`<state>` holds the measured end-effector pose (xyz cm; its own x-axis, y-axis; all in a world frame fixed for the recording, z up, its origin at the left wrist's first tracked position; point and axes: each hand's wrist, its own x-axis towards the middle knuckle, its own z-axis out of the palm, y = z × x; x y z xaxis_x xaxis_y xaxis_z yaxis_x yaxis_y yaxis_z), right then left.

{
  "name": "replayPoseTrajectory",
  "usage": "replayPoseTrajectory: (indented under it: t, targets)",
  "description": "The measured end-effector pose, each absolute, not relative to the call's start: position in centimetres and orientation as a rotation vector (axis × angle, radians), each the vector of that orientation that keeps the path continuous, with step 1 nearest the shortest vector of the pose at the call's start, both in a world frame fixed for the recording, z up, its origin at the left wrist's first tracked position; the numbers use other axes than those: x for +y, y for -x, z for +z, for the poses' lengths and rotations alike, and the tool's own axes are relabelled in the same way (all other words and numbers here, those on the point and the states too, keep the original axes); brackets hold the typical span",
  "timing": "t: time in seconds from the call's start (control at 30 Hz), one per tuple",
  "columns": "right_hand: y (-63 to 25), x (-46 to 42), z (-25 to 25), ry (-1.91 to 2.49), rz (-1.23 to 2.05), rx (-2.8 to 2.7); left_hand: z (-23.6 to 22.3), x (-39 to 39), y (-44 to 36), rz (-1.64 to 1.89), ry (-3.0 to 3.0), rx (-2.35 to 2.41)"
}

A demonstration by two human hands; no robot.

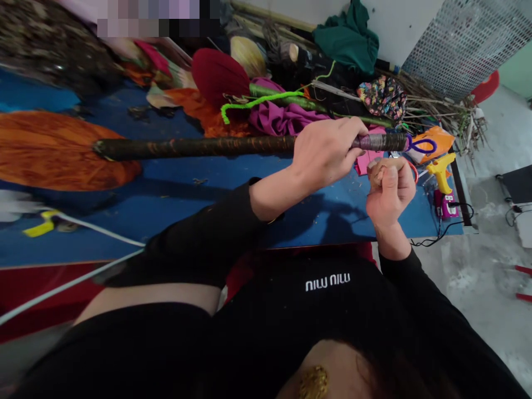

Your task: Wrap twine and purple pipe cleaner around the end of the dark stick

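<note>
A long dark brown stick (199, 147) with orange streaks lies level across the view above the blue table. At its left end is a large orange oval piece (54, 149), cloth-like and veined. The right end is wrapped with greyish-purple thread (376, 142), and a purple pipe cleaner loop (424, 146) sticks out of it. My left hand (326, 147) is closed around the stick near the wrapped part. Just below the wrapping, my right hand (390, 185) is closed in a pinch; whatever is between its fingers is hidden. Part of a red ring shows behind it.
On the blue table (174, 221) are a green pipe cleaner (261, 101), purple cloth (274, 119), a dark red oval piece (219, 75) and a yellow glue gun (441, 172) by a purple power strip (446, 205). Twigs (440, 116) lie back right. A person is at the far side.
</note>
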<state>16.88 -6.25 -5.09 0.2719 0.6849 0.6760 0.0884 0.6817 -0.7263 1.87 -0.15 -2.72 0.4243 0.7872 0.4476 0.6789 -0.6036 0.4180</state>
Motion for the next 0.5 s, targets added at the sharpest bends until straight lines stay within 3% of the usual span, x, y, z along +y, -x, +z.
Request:
replayPoseTrajectory:
  t: [0.5]
  targets:
    - [-17.6,-6.9,-4.6,0.884,0.514,-1.393,-4.6,0.7,-2.3,0.963,-2.575,1.304]
